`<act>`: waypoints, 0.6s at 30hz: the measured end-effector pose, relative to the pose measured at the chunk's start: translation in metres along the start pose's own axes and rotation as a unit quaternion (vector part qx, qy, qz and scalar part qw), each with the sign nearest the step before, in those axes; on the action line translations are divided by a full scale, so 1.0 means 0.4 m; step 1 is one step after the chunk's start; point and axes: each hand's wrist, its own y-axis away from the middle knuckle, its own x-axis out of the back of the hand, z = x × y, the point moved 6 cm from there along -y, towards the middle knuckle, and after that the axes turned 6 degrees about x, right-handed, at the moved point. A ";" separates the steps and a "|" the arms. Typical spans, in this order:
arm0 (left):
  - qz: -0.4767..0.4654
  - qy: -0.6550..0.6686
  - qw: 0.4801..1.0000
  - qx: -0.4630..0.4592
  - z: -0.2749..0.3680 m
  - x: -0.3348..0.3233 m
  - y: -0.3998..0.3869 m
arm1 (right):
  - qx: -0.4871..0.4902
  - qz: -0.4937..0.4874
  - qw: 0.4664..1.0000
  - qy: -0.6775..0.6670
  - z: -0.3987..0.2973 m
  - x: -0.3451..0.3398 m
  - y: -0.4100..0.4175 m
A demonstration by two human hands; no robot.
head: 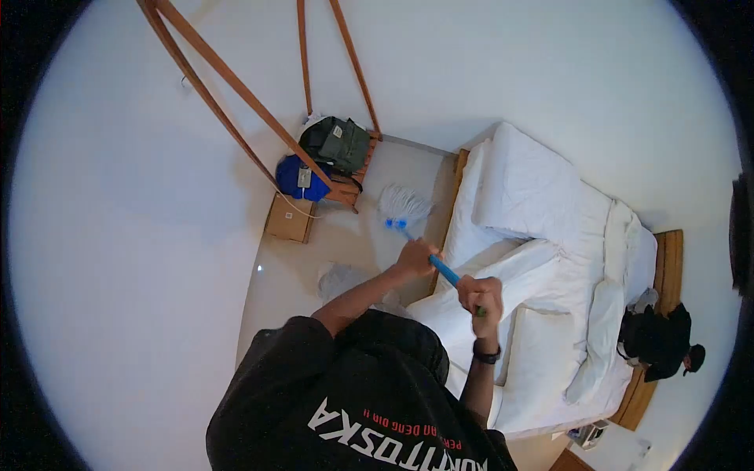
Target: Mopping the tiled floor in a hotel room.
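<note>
Both of my hands are on the blue handle [445,271] of a string mop, which slants away from me to the floor. My left hand [417,258] grips it lower down, nearer the mop head. Higher up, my right hand [480,297] is closed around the handle near its green end; a dark band circles that wrist. The white string mop head [404,203], with its blue fitting, rests on the pale floor [353,241] between the bed and a wooden rack.
A bed [565,265] with rumpled white bedding and pillows stands at right. On the slatted wooden rack [353,191] sit a dark green backpack [339,144] and a blue bag [291,176]. A cardboard box [288,219] is beside it. Translucent plastic [341,282] lies near my left forearm.
</note>
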 end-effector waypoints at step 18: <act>-0.283 -0.054 0.944 -0.163 -0.032 0.008 0.206 | 0.041 -0.214 0.959 0.180 -0.070 -0.214 0.148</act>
